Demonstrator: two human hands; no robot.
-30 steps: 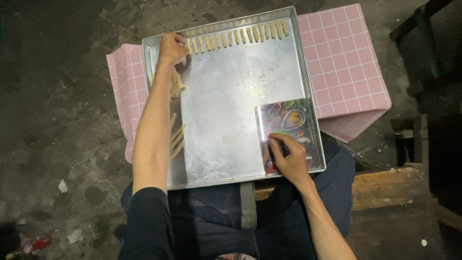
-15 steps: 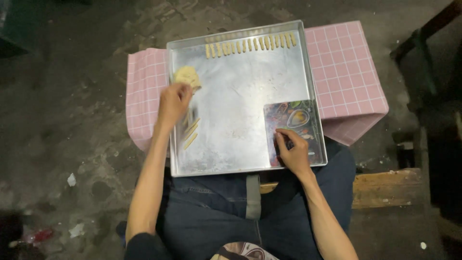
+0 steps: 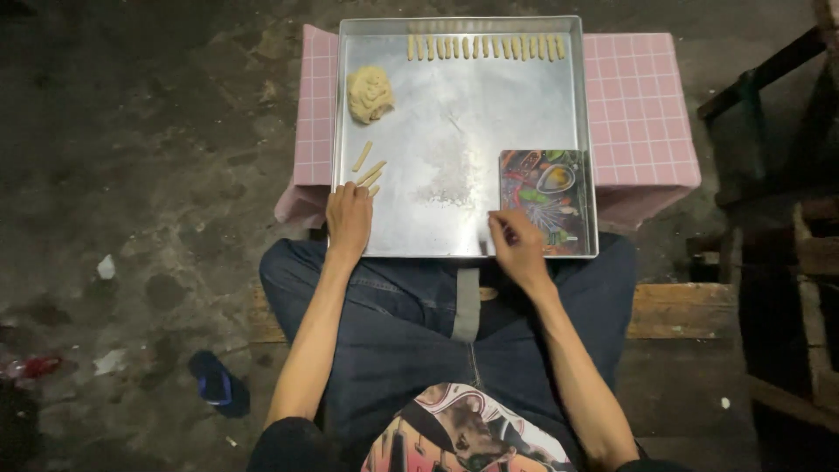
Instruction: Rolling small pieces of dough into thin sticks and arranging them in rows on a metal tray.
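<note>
Dough-strip shaping looks underway: the left hand (image 3: 349, 221) lies flat, holding nothing, on the metal tray's (image 3: 454, 131) near-left edge beside loose dough strips (image 3: 368, 169), while the right hand (image 3: 517, 247), fingers curled, touches the colourful card (image 3: 542, 199) at the tray's near-right corner.

A: Item one, left hand (image 3: 349, 220): what lies under it?
B: Palm down on the metal tray (image 3: 454, 131); whether it covers a dough strip cannot be told.
A: Item two, right hand (image 3: 517, 247)?
B: Fingertips hide the colourful card's (image 3: 544, 199) near corner; grip unclear.
A: Item three, wooden furniture (image 3: 786, 218)?
B: Cut off at the right edge.
</note>
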